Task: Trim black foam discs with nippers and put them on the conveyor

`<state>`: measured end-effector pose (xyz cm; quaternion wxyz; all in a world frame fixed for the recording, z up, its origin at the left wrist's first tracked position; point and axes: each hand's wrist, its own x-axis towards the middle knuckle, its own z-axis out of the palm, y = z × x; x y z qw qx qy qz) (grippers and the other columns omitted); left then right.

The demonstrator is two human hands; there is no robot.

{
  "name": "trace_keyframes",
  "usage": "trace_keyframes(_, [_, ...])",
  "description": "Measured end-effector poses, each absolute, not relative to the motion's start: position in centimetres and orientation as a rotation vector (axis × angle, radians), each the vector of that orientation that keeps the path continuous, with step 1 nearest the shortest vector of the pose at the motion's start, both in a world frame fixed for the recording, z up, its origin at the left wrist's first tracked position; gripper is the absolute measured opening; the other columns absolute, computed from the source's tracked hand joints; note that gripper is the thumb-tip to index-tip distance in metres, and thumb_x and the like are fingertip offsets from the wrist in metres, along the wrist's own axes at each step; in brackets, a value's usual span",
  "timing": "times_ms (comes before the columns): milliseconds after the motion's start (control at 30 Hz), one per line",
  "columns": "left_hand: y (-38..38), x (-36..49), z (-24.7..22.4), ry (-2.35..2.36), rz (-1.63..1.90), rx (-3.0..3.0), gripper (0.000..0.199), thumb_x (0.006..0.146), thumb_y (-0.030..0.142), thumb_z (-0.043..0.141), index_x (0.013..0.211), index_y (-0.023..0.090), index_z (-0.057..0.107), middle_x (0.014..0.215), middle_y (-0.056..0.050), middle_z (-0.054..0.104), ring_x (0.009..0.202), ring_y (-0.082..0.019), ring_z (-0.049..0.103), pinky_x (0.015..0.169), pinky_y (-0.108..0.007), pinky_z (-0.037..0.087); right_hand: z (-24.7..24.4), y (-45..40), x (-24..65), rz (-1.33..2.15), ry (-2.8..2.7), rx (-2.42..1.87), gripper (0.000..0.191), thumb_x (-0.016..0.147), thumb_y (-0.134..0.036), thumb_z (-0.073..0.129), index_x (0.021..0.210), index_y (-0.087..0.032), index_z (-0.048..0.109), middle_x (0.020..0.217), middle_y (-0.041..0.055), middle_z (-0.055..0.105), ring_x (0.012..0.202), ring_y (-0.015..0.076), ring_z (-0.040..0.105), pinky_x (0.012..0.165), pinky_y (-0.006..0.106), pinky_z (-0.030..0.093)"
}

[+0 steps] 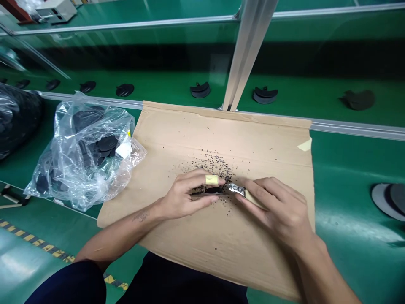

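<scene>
Below centre, the left hand [185,195] pinches a black part [214,190] over cardboard [262,145] strewn with specks [218,162]; the right hand [280,204] grips a silver-tipped tool [236,189]. A clear bag [68,154] sits at middle left.

Black piece [214,190] partly behind left hand [186,195]

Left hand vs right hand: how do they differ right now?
- Left hand pinches a dark part; right hand grips a metal-tipped tool.
- Left hand has a yellow wrap on one finger; right hand shows none.
Shared: both are ungloved and over the cardboard sheet.
</scene>
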<state>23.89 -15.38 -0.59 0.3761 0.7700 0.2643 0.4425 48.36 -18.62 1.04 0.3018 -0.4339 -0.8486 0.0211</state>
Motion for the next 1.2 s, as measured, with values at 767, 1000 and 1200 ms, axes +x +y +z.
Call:
trace_keyframes(767, [-15.3, 24.1, -1.3, 0.787, 1.105, 2.026, 0.022, 0.090, 0.029, 0.074, 0.107, 0.016, 0.070, 0.093, -0.006, 0.072, 0.084, -0.015, 0.067, 0.074, -0.027, 0.057, 0.2, -19.2, 46.2, 0.744, -1.845, -1.230, 0.018, 0.091, -0.025, 0.067, 0.109, -0.022, 0.068, 0.094, 0.0060, 0.075, 0.078, 0.0201, 0.069, 0.063, 0.030, 0.054])
trace_keyframes(1000, [-15.3, 23.8, -1.8, 0.762, 1.006, 2.439, 0.019, 0.093, 0.014, 0.062, 0.112, 0.016, 0.068, 0.100, -0.009, 0.068, 0.088, -0.017, 0.065, 0.071, -0.029, 0.059, -0.1, -19.9, 46.0, 0.107, -2.149, -0.952, 0.025, 0.091, -0.009, 0.063, 0.113, -0.019, 0.066, 0.093, 0.0081, 0.076, 0.075, 0.0193, 0.067, 0.062, 0.033, 0.048])
trace_keyframes(1200, [-15.4, 23.8, -1.8, 0.736, 1.094, 2.272, 0.023, 0.092, 0.009, 0.060, 0.113, 0.014, 0.067, 0.100, -0.008, 0.066, 0.089, -0.016, 0.064, 0.072, -0.026, 0.058, 0.0, -19.6, 46.3, 0.204, -2.062, -0.968, 0.028, 0.092, -0.018, 0.066, 0.120, -0.020, 0.063, 0.100, 0.0109, 0.075, 0.085, 0.0225, 0.070, 0.067, 0.037, 0.052])
